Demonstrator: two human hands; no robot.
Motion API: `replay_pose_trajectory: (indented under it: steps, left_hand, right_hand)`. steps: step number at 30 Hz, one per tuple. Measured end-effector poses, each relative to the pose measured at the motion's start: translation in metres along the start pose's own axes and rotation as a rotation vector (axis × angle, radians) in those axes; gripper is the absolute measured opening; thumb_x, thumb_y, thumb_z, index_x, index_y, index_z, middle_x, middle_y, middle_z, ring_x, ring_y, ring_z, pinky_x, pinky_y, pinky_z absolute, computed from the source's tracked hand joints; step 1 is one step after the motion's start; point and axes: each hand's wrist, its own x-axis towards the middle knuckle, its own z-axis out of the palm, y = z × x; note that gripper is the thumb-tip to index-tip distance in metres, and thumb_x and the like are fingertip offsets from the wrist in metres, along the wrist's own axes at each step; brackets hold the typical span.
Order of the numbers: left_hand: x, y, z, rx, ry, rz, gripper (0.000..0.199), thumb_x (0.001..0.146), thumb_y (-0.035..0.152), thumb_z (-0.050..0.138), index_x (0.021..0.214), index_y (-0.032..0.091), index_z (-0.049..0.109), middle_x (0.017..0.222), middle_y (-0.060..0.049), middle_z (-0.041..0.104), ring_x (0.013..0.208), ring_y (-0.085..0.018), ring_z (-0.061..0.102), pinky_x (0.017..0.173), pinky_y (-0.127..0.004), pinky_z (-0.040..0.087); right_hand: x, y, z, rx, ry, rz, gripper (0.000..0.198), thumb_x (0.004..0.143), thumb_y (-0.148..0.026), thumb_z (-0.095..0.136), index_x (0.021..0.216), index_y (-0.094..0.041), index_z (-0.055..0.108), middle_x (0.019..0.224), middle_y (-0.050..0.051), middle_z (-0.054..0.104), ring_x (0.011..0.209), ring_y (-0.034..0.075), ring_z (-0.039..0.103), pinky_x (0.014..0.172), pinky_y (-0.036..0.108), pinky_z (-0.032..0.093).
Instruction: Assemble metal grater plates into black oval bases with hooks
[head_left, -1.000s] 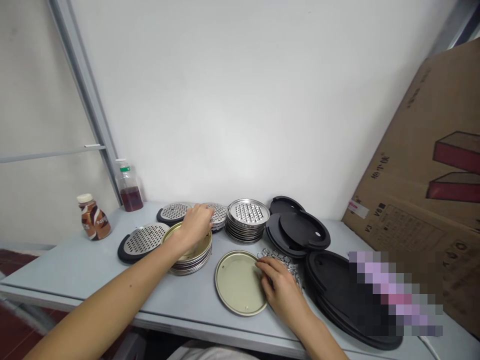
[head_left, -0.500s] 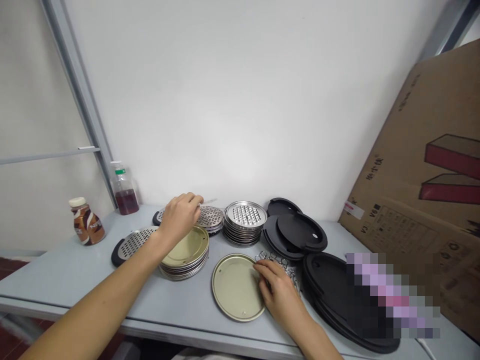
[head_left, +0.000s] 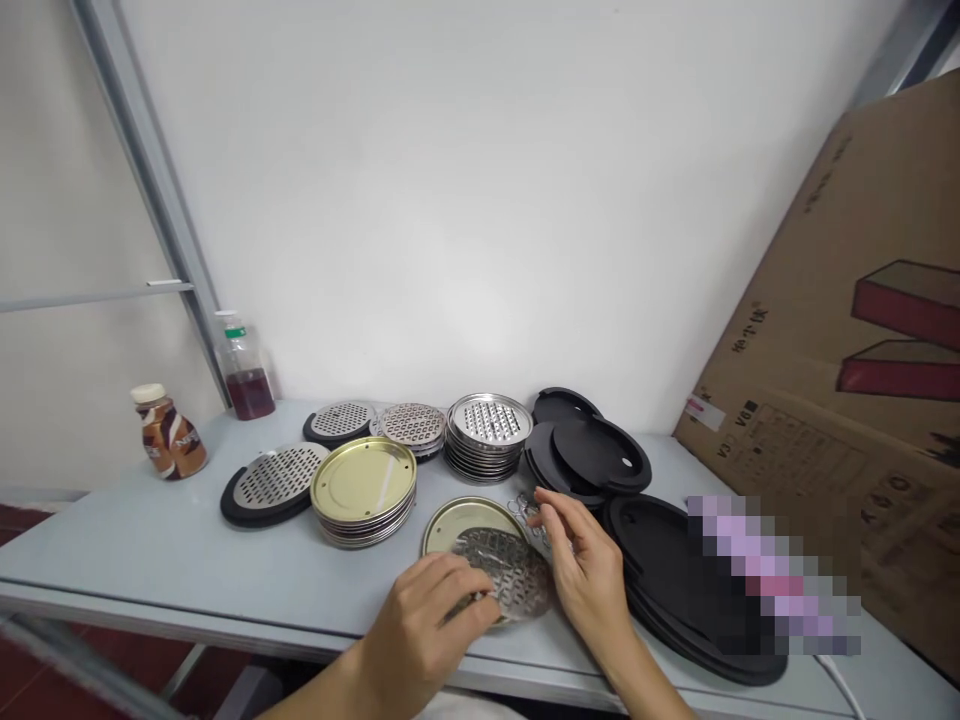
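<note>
My left hand (head_left: 435, 622) is closed on the near-left edge of a thin metal grater disc (head_left: 517, 578), its surface full of raised holes. The disc is held tilted over a round gold-coloured metal plate (head_left: 459, 514), covering most of it. On the right, my right hand (head_left: 589, 568) is half curled beside the disc, thumb and forefinger apart with nothing visible between them; whether its palm touches the disc I cannot tell. Left of these stands a stack of similar gold plates (head_left: 363, 480). Behind my right fingers lie small wire rings (head_left: 519, 506), partly hidden.
Stacked grater discs (head_left: 489, 420) and more discs (head_left: 412, 424) stand along the wall. Black-rimmed graters (head_left: 277, 478) lie at left, near two bottles (head_left: 171, 440) (head_left: 250, 390). Black round trays (head_left: 694, 590) and a cardboard box (head_left: 832, 330) fill the right side.
My left hand has come from the discs at the back to the front, bringing a grater disc over the gold plate. My right hand has shifted slightly off the plate's edge.
</note>
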Motion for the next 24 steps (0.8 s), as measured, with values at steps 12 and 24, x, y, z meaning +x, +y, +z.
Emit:
replay_pose_trajectory:
  steps: [12,24]
  left_hand:
    - [-0.017,-0.005,0.004,-0.088,-0.099,-0.254,0.016,0.094,0.008,0.057,0.101,0.018,0.067,0.095,-0.007,0.069,0.085,-0.019,0.065,0.078,-0.032,0.057]
    - [-0.017,-0.012,-0.003,-0.111,-0.222,-0.337,0.019,0.095,0.01,0.054,0.104,0.019,0.069,0.098,-0.007,0.069,0.092,-0.022,0.064,0.083,-0.036,0.057]
  right_hand:
    - [-0.002,-0.011,0.005,-0.061,-0.383,-0.153,0.022,0.094,-0.027,0.057,0.11,-0.02,0.07,0.109,0.011,0.071,0.103,0.024,0.066,0.091,0.038,0.053]
    - [-0.005,-0.012,0.006,-0.095,-0.583,-0.188,0.028,0.092,-0.018,0.054,0.116,-0.022,0.069,0.12,0.011,0.068,0.118,0.024,0.061,0.103,0.04,0.048]
